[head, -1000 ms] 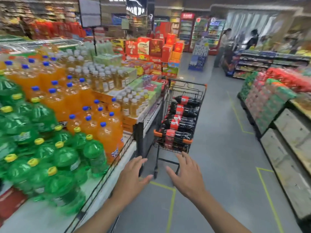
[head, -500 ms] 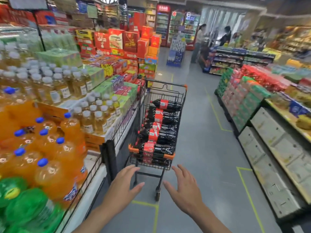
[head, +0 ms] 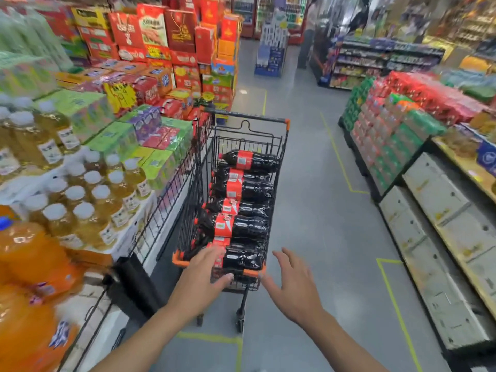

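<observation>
Supermarket aisle (head: 316, 210); left hand (head: 200, 280) and right hand (head: 294, 288), both spread, by rim of cola-laden cart (head: 249, 118)

Bottles (head: 243, 189) in cart (head: 281, 146), shelves (head: 150, 218) left

Camera: one wide-angle head camera, worn by the person, facing forward and down along a supermarket aisle.
Near field: left hand (head: 200, 277) and right hand (head: 292, 287) close under the lens, forearms entering from the bottom edge.
Middle field: shopping cart (head: 247, 118) just ahead, centred, seen from behind and above.
Flanks: orange soda bottles (head: 29, 251) very near at left; stacked drink cases (head: 386, 135) farther off at right.
Far field: aisle floor (head: 308, 210) recedes to what appear to be drink coolers (head: 243, 12), blurred.
</observation>
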A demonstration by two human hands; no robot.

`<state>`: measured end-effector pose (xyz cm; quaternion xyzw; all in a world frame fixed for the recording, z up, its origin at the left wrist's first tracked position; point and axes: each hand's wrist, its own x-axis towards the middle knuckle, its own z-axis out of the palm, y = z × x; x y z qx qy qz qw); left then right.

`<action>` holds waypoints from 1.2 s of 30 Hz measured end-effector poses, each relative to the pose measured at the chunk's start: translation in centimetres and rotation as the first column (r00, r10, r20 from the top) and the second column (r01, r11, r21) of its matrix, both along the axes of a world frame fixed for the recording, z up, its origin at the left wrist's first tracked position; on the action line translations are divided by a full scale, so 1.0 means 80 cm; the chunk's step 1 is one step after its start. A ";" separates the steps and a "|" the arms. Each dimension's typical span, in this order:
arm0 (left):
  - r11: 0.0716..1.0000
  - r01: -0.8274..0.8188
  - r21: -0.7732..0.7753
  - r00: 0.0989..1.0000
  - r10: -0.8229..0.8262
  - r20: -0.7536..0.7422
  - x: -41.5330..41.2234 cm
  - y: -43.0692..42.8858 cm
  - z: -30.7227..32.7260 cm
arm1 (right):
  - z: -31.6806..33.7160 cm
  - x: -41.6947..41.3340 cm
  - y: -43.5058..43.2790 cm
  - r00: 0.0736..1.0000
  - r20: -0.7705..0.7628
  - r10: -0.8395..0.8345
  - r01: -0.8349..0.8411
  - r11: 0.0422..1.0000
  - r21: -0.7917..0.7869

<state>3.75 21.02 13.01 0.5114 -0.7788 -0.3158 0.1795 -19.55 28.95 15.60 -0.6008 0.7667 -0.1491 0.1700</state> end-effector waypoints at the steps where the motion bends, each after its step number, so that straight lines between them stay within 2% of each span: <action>1: 1.000 -0.015 0.005 1.000 0.015 0.000 -0.011 -0.015 -0.004 | -0.002 -0.011 -0.017 1.000 0.000 0.017 -0.017 1.000 0.006; 9: 0.990 -0.130 0.049 0.991 0.130 0.011 -0.082 -0.122 -0.005 | -0.024 -0.084 -0.155 0.992 -0.007 0.122 -0.121 0.990 0.065; 16: 0.979 -0.191 0.068 0.981 0.193 -0.018 -0.114 -0.222 -0.014 | -0.042 -0.104 -0.283 0.979 -0.004 0.204 -0.202 0.974 0.105; 24: 0.987 -0.137 0.083 0.990 0.139 -0.021 -0.144 -0.368 -0.024 | -0.047 -0.123 -0.416 0.982 -0.005 0.188 -0.187 0.977 0.107; 30: 0.955 -0.185 0.233 0.975 0.208 -0.077 -0.176 -0.468 -0.030 | -0.051 -0.156 -0.506 0.981 -0.011 0.195 -0.192 0.972 0.133; 36: 0.849 -0.322 0.420 0.913 0.396 -0.101 -0.221 -0.580 -0.051 | -0.072 -0.199 -0.620 0.967 -0.028 0.255 -0.247 0.955 0.162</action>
